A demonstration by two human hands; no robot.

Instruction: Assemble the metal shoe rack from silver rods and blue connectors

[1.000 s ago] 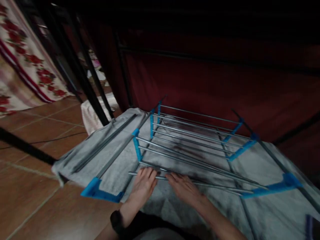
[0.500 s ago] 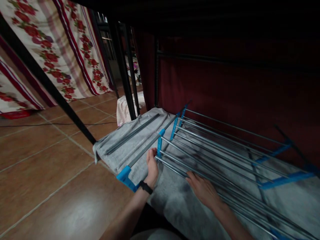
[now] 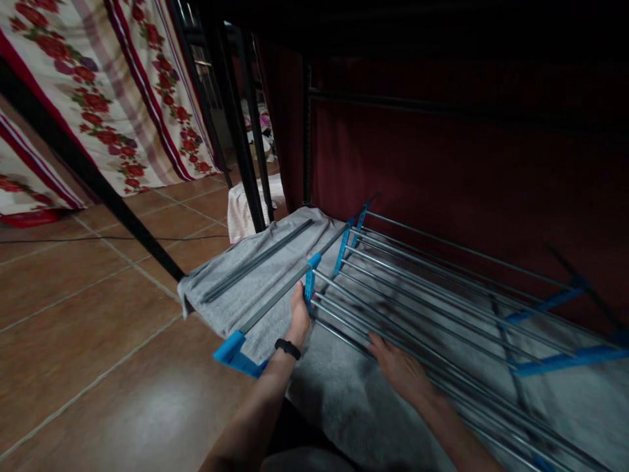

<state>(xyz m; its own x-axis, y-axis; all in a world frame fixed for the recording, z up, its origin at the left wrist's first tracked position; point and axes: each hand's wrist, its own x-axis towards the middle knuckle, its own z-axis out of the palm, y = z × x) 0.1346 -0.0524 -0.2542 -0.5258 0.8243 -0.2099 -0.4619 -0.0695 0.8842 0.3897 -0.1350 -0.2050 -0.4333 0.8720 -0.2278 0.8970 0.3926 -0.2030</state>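
Now left hand [image 3: 299, 316] closed around blue bracket [image 3: 309, 286], right hand [image 3: 400, 370] flat on rods [image 3: 442, 308].

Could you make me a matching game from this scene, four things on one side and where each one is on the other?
Things:
1. left hand
2. right hand
3. grey cloth
4. flowered fabric

Places:
A. spread on the tiled floor under the rack
B. hanging at upper left
C. at the blue bracket
D. on the metal rods

Pairs: 1-C, 2-D, 3-A, 4-B
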